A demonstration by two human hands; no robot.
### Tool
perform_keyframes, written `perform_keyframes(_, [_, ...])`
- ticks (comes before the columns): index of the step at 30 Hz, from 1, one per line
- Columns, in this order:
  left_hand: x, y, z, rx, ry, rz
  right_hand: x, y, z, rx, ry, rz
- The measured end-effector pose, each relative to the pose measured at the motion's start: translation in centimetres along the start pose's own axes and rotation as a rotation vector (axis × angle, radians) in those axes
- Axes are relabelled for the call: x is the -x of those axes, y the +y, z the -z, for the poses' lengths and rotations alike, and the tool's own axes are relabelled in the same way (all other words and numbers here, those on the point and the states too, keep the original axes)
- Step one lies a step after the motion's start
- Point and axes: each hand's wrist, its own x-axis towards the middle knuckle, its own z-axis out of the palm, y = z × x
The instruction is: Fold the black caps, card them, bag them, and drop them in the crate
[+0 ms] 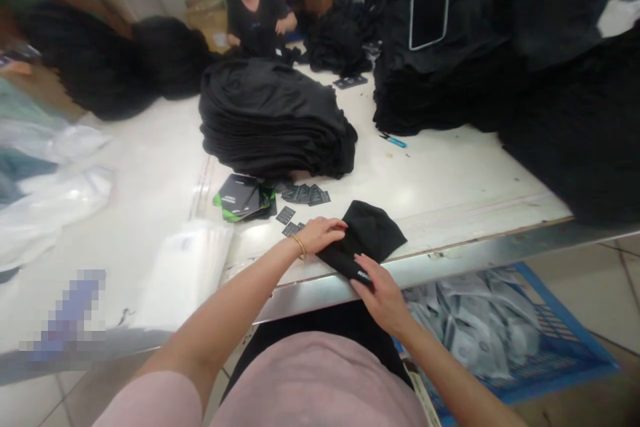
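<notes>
A folded black garment with small white lettering lies at the table's front edge. My left hand, with a gold bracelet at its wrist, grips the garment's left side between thumb and fingers. On its near edge, beside the lettering, my right hand holds the cloth with fingers on top and thumb lower down. Small black printed cards lie just beyond my left hand. Left of them sits a stack of larger black-and-green cards. Behind the cards stands a tall pile of folded black garments.
Blue-handled thread snips lie right of the pile. A framed dark tablet rests on black clothes at the back right. Clear plastic bags are at left. Below the table, a blue crate holds packaged items. A co-worker stands opposite.
</notes>
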Motion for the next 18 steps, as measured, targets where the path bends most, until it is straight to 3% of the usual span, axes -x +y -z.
perform_keyframes(3, [-1.7,-0.7,0.5,0.242,-0.052,0.128,-2.5,-0.4,2.0,-0.566,0.136,-0.54])
perform_keyframes(5, [-2.8,-0.5,-0.2,0.143,-0.019,0.214,-3.8,-0.9,2.9,-0.773,0.176,-0.738])
perform_keyframes(8, [-4.2,0.4,-2.0,-0.139,0.113,0.365,-4.6,-1.6,3.2,-0.882,0.209,-0.811])
perform_keyframes(11, [-4.6,1.6,-3.5,-0.158,0.303,0.443,-4.2,-1.9,2.9,-0.942,0.226,-0.731])
perform_keyframes(13, [-4.1,2.3,-4.3,0.031,0.481,0.455,-3.9,-2.0,2.6,-0.942,0.257,-0.683])
perform_keyframes(15, [-2.8,3.1,-5.4,0.412,0.671,0.508,-3.4,-2.1,2.0,-1.0,0.304,-0.705])
perform_keyframes(16, [-1.9,3.6,-6.0,0.652,0.72,0.541,-3.1,-2.3,1.6,-1.05,0.315,-0.733])
perform_keyframes(18, [-0.3,4.5,-7.3,1.101,0.7,0.552,-2.1,-2.8,0.5,-1.152,0.289,-0.795])
